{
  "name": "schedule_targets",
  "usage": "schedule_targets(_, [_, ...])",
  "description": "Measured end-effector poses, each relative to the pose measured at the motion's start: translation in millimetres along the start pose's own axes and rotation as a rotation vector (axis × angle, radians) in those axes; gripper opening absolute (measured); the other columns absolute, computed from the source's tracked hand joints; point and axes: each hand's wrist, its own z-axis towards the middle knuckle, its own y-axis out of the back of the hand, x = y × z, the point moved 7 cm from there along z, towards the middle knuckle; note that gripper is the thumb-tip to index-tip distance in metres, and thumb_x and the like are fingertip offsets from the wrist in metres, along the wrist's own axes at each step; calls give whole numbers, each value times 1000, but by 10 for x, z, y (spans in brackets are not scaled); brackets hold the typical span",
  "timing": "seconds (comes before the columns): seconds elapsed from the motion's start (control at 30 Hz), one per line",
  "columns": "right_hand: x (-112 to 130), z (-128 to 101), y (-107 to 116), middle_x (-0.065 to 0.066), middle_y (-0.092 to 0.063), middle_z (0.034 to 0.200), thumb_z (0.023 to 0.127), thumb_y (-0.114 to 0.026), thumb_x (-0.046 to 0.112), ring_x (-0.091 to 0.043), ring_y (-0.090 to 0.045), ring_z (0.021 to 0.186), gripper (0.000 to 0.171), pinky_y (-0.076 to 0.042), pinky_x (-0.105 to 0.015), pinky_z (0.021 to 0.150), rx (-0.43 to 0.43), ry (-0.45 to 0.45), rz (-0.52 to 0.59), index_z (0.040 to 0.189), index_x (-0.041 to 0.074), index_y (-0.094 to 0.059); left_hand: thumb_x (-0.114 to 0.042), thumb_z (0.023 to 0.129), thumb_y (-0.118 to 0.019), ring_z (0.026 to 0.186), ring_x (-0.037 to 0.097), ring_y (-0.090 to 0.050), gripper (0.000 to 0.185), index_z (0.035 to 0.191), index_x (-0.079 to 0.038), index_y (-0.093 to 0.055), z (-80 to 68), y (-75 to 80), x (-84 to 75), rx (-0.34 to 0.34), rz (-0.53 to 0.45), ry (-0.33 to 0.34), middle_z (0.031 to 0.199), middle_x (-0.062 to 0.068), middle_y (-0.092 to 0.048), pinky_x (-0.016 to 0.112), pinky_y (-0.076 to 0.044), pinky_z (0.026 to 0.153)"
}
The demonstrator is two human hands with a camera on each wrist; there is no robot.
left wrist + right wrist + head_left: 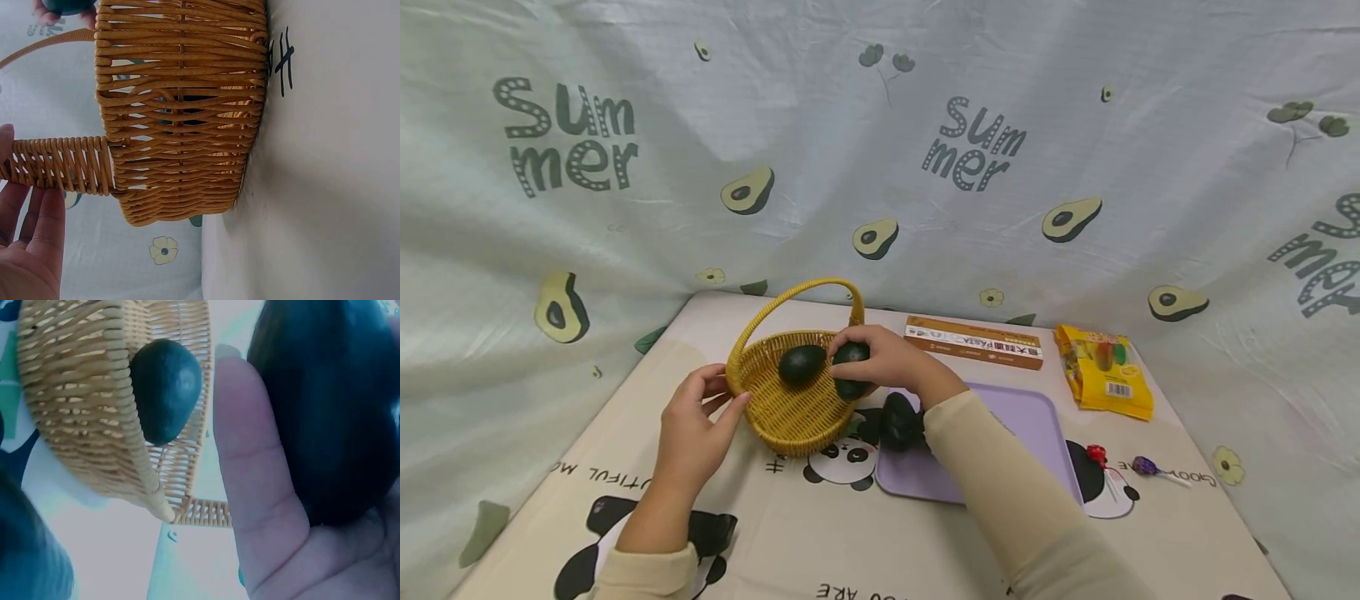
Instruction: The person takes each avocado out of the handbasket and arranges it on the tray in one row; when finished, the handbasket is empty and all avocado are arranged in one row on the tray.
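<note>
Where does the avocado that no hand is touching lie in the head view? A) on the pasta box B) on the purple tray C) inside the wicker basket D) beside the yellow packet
C: that avocado sits inside the wicker basket, while the right hand grips a second avocado at the rim.
</note>
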Motion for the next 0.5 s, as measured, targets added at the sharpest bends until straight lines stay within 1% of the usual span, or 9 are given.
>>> schedule_targets(0.1, [-37,-65,38,-4,-59,128,97,-66,28,-24,-64,107,27,-67,-37,74,-18,-32,69,123,21,-67,0,90,-77,111,29,-67,45,130,3,-56,-1,-4,6,6,-1,6,114,16,-64,40,-57,95])
schedule_targets(0.17, [-71,-116,70,-6,-57,131,98,-61,23,-26,-65,108,29,-67,-38,74,-31,-51,110,127,23,-65,0,90,-76,111,30,-67,45,130,3,-56,-3,-6,5,9,0,9,115,16,-64,35,-57,96])
schedule_targets(0.23, [-91,-174,108,-8,-55,134,97,-59,19,-28,-64,111,35,-67,-39,76,-47,-51,128,131,24,-63,0,90,-76,111,30,-67,45,130,3,-56,-4,-6,1,11,0,9,114,16,-64,27,-57,97])
schedule_targets(0.33, [-113,-259,165,-9,-54,136,99,-63,19,-29,-65,111,37,-68,-40,75,-76,-28,141,136,25,-61,0,90,-76,111,30,-67,45,130,3,-56,-1,-2,-4,13,0,8,114,16,-64,19,-55,97])
schedule_targets(0.4, [-111,-312,200,-9,-54,136,99,-68,21,-29,-66,110,39,-68,-41,73,-97,-1,139,137,24,-60,0,90,-76,111,30,-67,44,130,3,-56,4,0,-8,13,-1,6,115,17,-64,20,-56,97])
schedule_targets(0.47, [-106,-359,233,-9,-55,134,96,-72,21,-30,-67,107,39,-68,-41,72,-120,22,139,134,21,-61,1,90,-76,110,30,-67,44,130,3,-56,5,-4,-7,12,0,4,116,17,-64,23,-56,97])
schedule_targets(0.5, [-106,-383,249,-8,-56,132,95,-74,21,-30,-67,104,39,-68,-40,72,-130,25,136,132,21,-61,1,90,-76,110,30,-67,44,129,3,-56,5,-7,-7,11,-1,4,116,17,-64,22,-56,97])
